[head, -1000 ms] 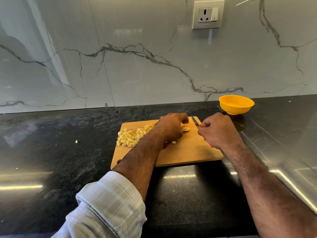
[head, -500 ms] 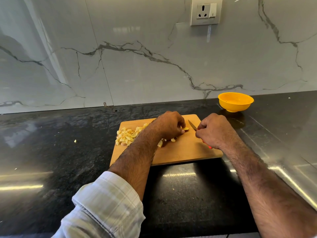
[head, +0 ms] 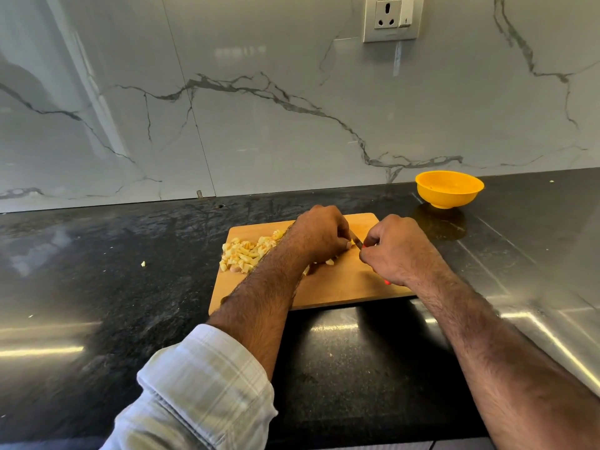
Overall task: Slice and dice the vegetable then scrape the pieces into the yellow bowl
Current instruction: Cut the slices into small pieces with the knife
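Note:
A wooden cutting board [head: 341, 287] lies on the black counter. A pile of pale yellow diced vegetable pieces [head: 243, 253] sits on its left part. My left hand [head: 319, 233] is curled over a small remaining piece near the board's middle, which is mostly hidden under the fingers. My right hand [head: 397, 250] grips a knife with a red handle; only a short bit of the knife blade [head: 357, 242] shows between the two hands, right against my left fingertips. The yellow bowl [head: 449, 189] stands at the back right, off the board, and looks empty.
A marble backsplash with a wall socket [head: 391, 17] rises behind the counter. One stray vegetable bit [head: 143, 263] lies on the counter left of the board. A shiny steel surface [head: 535, 287] runs along the right.
My two hands have come closer together; the knife blade now sits against my left fingertips and shows less. The small piece seen beside my left hand earlier is now covered.

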`<state>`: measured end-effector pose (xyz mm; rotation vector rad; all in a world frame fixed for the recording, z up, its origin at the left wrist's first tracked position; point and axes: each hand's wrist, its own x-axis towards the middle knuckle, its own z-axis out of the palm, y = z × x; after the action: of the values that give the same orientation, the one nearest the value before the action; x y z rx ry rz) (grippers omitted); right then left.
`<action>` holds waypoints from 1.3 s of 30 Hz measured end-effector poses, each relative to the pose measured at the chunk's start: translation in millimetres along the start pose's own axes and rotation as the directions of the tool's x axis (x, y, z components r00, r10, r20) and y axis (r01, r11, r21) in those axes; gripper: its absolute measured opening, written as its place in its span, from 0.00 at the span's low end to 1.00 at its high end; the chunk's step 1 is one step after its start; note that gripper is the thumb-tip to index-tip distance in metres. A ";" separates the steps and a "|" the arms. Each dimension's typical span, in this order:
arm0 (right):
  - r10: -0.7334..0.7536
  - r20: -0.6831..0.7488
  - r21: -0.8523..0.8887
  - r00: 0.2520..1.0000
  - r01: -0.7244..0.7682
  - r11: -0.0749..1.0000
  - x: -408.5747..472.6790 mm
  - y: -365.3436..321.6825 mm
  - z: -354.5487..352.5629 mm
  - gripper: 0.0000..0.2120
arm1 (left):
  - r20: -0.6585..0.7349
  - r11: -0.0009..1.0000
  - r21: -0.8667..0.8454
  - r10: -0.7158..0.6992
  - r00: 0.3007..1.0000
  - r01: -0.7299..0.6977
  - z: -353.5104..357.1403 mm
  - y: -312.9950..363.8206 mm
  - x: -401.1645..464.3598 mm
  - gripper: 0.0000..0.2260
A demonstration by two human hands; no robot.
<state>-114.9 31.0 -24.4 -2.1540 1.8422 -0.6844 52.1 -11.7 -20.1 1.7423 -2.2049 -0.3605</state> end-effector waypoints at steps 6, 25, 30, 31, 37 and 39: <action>0.009 0.023 -0.074 1.000 -0.007 0.997 0.7 -5.1 5.6 0.12 | 0.005 1.000 0.000 0.000 1.000 0.000 -0.1 3.2 -1.0 0.07; 0.007 0.094 -0.154 0.996 0.008 0.988 1.8 -9.9 7.5 0.12 | 0.016 1.000 -0.001 -0.010 1.000 0.010 -2.5 2.6 -1.8 0.06; -0.001 0.089 -0.106 0.996 0.010 0.994 2.9 -4.0 8.2 0.12 | 0.021 1.000 -0.001 -0.016 1.000 0.016 -3.2 3.3 -3.6 0.06; -0.008 0.086 -0.098 0.996 0.016 0.995 2.3 -2.2 8.2 0.12 | 0.021 1.000 -0.003 -0.019 1.000 0.019 -3.1 2.7 -4.1 0.06; -0.058 -0.060 0.004 0.997 0.058 0.998 -0.9 3.6 -0.5 0.07 | 0.015 0.998 0.048 -0.026 1.000 0.025 -4.5 -0.8 -3.0 0.06; -0.064 -0.069 -0.004 0.996 0.064 0.998 -0.9 4.7 -3.9 0.07 | 0.012 0.998 0.059 -0.025 1.000 0.024 -4.4 -1.0 -1.5 0.06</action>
<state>-120.9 31.5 -23.3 -2.2257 1.8151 -0.7797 55.0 -10.5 -16.5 1.8034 -2.2266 -0.3167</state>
